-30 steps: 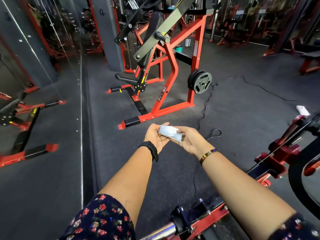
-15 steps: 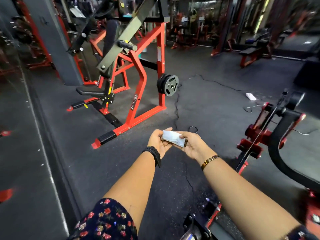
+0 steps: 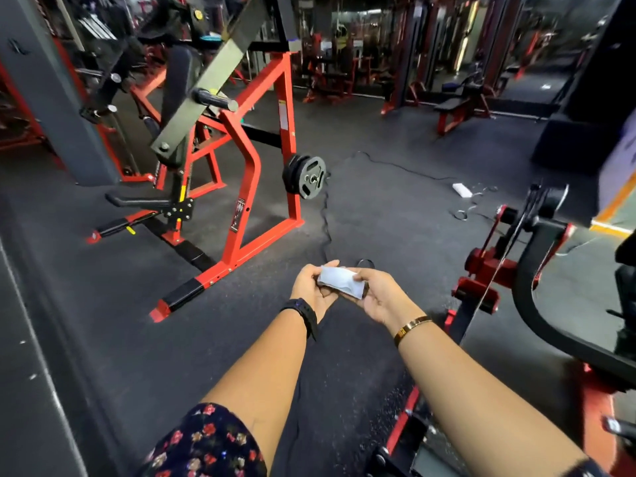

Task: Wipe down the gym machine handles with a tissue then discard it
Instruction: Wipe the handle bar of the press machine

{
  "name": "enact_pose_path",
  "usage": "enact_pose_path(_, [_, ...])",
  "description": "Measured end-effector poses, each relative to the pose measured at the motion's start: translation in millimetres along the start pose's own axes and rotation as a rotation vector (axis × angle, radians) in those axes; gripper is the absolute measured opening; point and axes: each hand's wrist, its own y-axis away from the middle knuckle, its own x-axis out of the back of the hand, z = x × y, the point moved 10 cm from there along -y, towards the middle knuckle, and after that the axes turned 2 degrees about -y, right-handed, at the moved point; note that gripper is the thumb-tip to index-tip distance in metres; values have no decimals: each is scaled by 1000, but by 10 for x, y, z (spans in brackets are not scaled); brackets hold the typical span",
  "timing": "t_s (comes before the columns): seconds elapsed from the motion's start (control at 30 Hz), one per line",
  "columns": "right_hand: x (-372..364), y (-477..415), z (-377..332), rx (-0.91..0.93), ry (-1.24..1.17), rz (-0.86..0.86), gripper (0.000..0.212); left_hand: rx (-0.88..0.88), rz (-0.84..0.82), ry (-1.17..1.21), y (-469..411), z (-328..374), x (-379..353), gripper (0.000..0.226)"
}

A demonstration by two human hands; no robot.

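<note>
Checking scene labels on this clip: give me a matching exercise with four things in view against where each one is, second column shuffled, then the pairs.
1 tissue
2 weight plates
3 gold bracelet
4 black wristband

a on the red machine
b on the left wrist
c held by left hand and right hand
d on the right wrist

Pairs: 1-c, 2-a, 3-d, 4-b
</note>
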Motion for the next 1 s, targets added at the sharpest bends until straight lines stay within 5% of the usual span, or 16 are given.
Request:
enact_pose_path(0.63, [514,-445,-229,231,-182,314,29,238,-251,-74,-848,-339,-561,34])
enact_pose_path(1.0, [-718,-1122,-231,240,-113,274,29,204,-271,-57,-1583,776,8,34])
